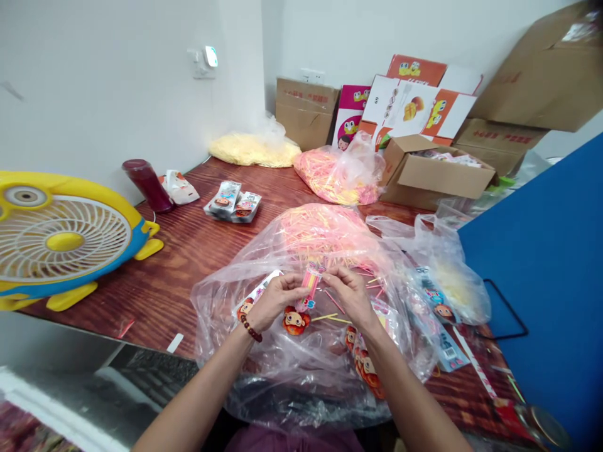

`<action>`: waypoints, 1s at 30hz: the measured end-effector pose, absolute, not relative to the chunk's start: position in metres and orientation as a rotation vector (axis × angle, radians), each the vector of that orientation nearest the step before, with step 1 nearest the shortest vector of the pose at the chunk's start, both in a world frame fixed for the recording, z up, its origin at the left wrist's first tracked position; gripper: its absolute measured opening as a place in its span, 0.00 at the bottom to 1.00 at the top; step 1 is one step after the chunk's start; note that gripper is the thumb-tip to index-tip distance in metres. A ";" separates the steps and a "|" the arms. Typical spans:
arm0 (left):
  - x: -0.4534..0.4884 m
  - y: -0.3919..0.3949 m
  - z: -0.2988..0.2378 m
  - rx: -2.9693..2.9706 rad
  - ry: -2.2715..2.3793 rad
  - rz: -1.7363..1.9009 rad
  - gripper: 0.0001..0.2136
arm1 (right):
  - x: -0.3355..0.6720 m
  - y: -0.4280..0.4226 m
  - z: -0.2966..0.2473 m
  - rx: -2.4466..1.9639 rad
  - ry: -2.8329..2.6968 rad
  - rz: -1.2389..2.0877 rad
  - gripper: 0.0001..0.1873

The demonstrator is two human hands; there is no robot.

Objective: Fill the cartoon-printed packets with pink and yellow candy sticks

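Note:
My left hand [273,301] and my right hand [347,292] meet over a big clear plastic bag [226,314] on the wooden table [188,245]. Together they pinch a small clear packet [308,290] with pink and yellow sticks inside and a cartoon monkey head at its lower end. The left hand, with a bead bracelet on its wrist, also holds another flat packet [257,294]. The right hand's fingertips grip the packet's top. Loose pink and yellow sticks [325,232] fill the bag behind the hands. More monkey-head packets [365,367] lie under the right forearm.
A yellow desk fan [56,238] stands at left, beside a dark red bottle [147,185] and printed packets [233,201]. Bags of sticks [339,169], an open carton [436,172] and stacked boxes line the back. A blue panel [546,276] stands at right.

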State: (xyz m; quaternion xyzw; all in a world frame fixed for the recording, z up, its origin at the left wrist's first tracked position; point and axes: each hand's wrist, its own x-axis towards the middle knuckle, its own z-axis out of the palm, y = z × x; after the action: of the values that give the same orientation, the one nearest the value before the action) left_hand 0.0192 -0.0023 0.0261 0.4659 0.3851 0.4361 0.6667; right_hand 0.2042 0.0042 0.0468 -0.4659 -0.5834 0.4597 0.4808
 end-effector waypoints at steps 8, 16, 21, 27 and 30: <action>0.026 -0.005 0.024 1.069 0.971 0.986 0.13 | 0.194 0.001 0.034 -1.058 -1.161 1.431 0.14; 0.035 -0.007 0.017 1.158 1.029 1.007 0.12 | 0.188 -0.008 0.011 -1.147 -1.172 1.266 0.09; 0.039 -0.008 0.014 1.230 1.113 0.991 0.11 | 0.191 -0.012 0.003 -1.090 -1.159 1.308 0.09; 0.051 -0.015 0.017 1.204 1.020 0.848 0.11 | 0.215 -0.021 0.011 -1.184 -1.291 1.197 0.09; 0.066 -0.019 0.019 1.157 0.943 0.749 0.13 | 0.258 -0.031 0.020 -1.243 -1.297 1.190 0.08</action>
State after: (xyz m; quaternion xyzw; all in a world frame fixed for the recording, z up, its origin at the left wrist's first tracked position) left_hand 0.0660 -0.0188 0.0187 0.5134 0.4188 0.3327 0.6711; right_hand 0.2582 -0.0314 0.0200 -0.5082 -0.5300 0.4863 0.4736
